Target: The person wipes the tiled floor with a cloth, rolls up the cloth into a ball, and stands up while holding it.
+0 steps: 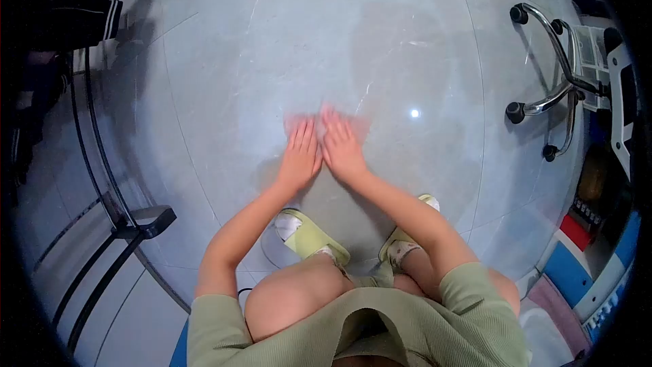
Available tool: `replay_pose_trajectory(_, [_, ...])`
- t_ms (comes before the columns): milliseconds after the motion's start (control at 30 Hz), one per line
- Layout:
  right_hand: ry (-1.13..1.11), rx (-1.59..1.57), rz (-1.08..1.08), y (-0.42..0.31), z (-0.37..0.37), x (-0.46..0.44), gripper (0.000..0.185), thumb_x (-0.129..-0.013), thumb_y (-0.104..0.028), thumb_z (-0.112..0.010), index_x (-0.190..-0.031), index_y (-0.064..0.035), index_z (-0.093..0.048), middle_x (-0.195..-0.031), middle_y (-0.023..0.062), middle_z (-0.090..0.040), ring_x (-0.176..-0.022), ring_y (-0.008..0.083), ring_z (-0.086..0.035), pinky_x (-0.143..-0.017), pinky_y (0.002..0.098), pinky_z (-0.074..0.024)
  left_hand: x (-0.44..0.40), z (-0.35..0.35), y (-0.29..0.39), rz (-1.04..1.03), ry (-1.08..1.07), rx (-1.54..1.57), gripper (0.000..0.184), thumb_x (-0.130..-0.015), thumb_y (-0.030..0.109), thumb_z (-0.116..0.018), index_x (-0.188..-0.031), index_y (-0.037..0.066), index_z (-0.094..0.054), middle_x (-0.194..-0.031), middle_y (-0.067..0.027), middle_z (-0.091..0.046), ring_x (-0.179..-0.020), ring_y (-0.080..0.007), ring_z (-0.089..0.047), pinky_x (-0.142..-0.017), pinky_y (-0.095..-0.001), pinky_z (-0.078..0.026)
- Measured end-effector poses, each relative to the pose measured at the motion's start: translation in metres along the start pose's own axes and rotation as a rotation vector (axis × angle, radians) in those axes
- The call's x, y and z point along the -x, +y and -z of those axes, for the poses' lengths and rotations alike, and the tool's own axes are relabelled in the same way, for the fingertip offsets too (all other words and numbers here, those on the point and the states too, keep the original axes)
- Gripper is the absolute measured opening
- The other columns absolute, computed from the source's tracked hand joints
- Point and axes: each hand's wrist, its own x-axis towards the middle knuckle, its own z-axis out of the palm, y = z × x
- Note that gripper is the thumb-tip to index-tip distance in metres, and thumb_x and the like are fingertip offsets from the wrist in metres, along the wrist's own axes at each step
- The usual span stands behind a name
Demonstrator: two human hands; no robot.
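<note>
My left hand [299, 158] is stretched out low over the grey tiled floor [326, 47], its fingers straight and side by side. Close beside it, my right hand [343, 152] lies palm down too, its fingers extended and their tips smeared by motion. A faint pinkish, see-through blur [359, 125] surrounds the fingertips of both hands. Whether it is a thin sheet or only motion smear, I cannot make out. No firm object shows in either hand.
Yellow-green slippers [305, 233] are on my feet behind my hands. To the right stands a chrome chair base [547, 103] on black casters, near blue and white boxes [567, 273]. A black metal rack [85, 129] with dark clothes [61, 10] stands at left.
</note>
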Motion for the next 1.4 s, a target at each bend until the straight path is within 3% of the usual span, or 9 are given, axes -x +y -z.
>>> replay_pose_trajectory(200, [-0.205, -0.052, 0.228, 0.039, 0.018, 0.113, 0.043, -0.085, -0.022, -0.055, -0.120, 0.0027, -0.051, -0.148, 0.0150, -0.029, -0.138, 0.0319, -0.024, -0.111, 0.0473, -0.0208, 0.060, -0.022, 0.070, -0.230, -0.316, 0.084, 0.077, -0.080, 0.043, -0.058, -0.134, -0.007, -0.037, -0.148, -0.0228, -0.025, -0.140, -0.0352, -0.018, -0.114, -0.0471, -0.012])
replay_pose_trajectory(333, [-0.394, 0.006, 0.109, 0.085, 0.054, 0.118, 0.047, -0.084, -0.024, -0.056, -0.121, 0.0033, -0.051, -0.148, 0.0158, -0.028, -0.139, 0.0325, -0.022, -0.111, 0.0480, -0.0199, 0.005, -0.019, 0.104, -0.318, -0.216, 0.014, 0.077, -0.083, 0.048, -0.052, -0.135, -0.006, -0.036, -0.147, -0.0221, -0.026, -0.139, -0.0351, -0.018, -0.114, -0.0467, -0.012])
replay_pose_trajectory(600, [-0.030, 0.024, 0.091, 0.112, 0.075, 0.003, 0.044, -0.083, -0.024, -0.054, -0.113, 0.0087, -0.054, -0.149, 0.0174, -0.027, -0.139, 0.0327, -0.022, -0.112, 0.0469, -0.0190, -0.099, -0.014, 0.078, 0.032, 0.051, 0.149, 0.066, -0.087, 0.032, -0.050, -0.134, -0.011, -0.034, -0.147, -0.0238, -0.025, -0.139, -0.0363, -0.019, -0.114, -0.0466, -0.014])
replay_pose_trajectory(667, [0.031, 0.033, 0.108, 0.113, 0.074, -0.043, 0.046, -0.083, -0.022, -0.051, -0.117, 0.0092, -0.050, -0.149, 0.0174, -0.026, -0.139, 0.0331, -0.022, -0.112, 0.0469, -0.0195, -0.128, 0.006, 0.056, 0.103, 0.000, -0.063, 0.065, -0.086, 0.026, -0.049, -0.135, -0.012, -0.031, -0.147, -0.0246, -0.023, -0.139, -0.0363, -0.018, -0.114, -0.0458, -0.014])
replay_pose_trajectory(867, [0.184, 0.067, 0.152, 0.115, 0.061, -0.107, 0.043, -0.080, -0.018, -0.052, -0.113, 0.0097, -0.051, -0.146, 0.0187, -0.030, -0.137, 0.0351, -0.025, -0.111, 0.0484, -0.0206, -0.159, 0.019, 0.013, 0.130, 0.162, -0.074, 0.067, -0.083, 0.025, -0.052, -0.136, -0.011, -0.031, -0.148, -0.0249, -0.022, -0.140, -0.0345, -0.017, -0.115, -0.0457, -0.014])
replay_pose_trajectory(1100, [-0.045, -0.075, 0.336, 0.091, 0.052, -0.021, 0.047, -0.079, -0.019, -0.053, -0.117, 0.0093, -0.050, -0.147, 0.0184, -0.029, -0.138, 0.0363, -0.023, -0.112, 0.0488, -0.0180, -0.057, -0.006, 0.069, 0.216, 0.055, 0.097, 0.068, -0.084, 0.025, -0.052, -0.135, -0.014, -0.028, -0.147, -0.0272, -0.020, -0.140, -0.0382, -0.014, -0.114, -0.0476, -0.012])
replay_pose_trajectory(1167, [-0.212, -0.059, 0.393, 0.069, 0.045, 0.010, 0.059, -0.081, -0.025, -0.054, -0.132, 0.0025, -0.045, -0.147, 0.0144, -0.031, -0.138, 0.0311, -0.024, -0.113, 0.0449, -0.0172, -0.010, -0.003, 0.083, 0.248, -0.039, 0.187, 0.068, -0.084, 0.025, -0.052, -0.135, -0.014, -0.028, -0.146, -0.0287, -0.020, -0.139, -0.0398, -0.014, -0.114, -0.0485, -0.012])
replay_pose_trajectory(1333, [-0.201, -0.094, 0.537, 0.013, 0.009, 0.009, 0.055, -0.083, -0.027, -0.051, -0.130, 0.0019, -0.046, -0.147, 0.0130, -0.032, -0.138, 0.0275, -0.025, -0.114, 0.0422, -0.0165, 0.060, 0.009, 0.058, 0.395, -0.230, 0.287, 0.068, -0.085, 0.025, -0.052, -0.134, -0.015, -0.028, -0.144, -0.0310, -0.022, -0.138, -0.0430, -0.014, -0.113, -0.0501, -0.014])
replay_pose_trajectory(1400, [-0.171, -0.095, 0.588, -0.009, -0.006, -0.012, 0.054, -0.084, -0.027, -0.050, -0.129, 0.0027, -0.047, -0.147, 0.0128, -0.033, -0.138, 0.0264, -0.026, -0.114, 0.0411, -0.0171, 0.074, 0.010, 0.043, 0.479, -0.144, 0.232, 0.068, -0.085, 0.025, -0.052, -0.134, -0.015, -0.027, -0.144, -0.0311, -0.022, -0.138, -0.0430, -0.015, -0.113, -0.0499, -0.015])
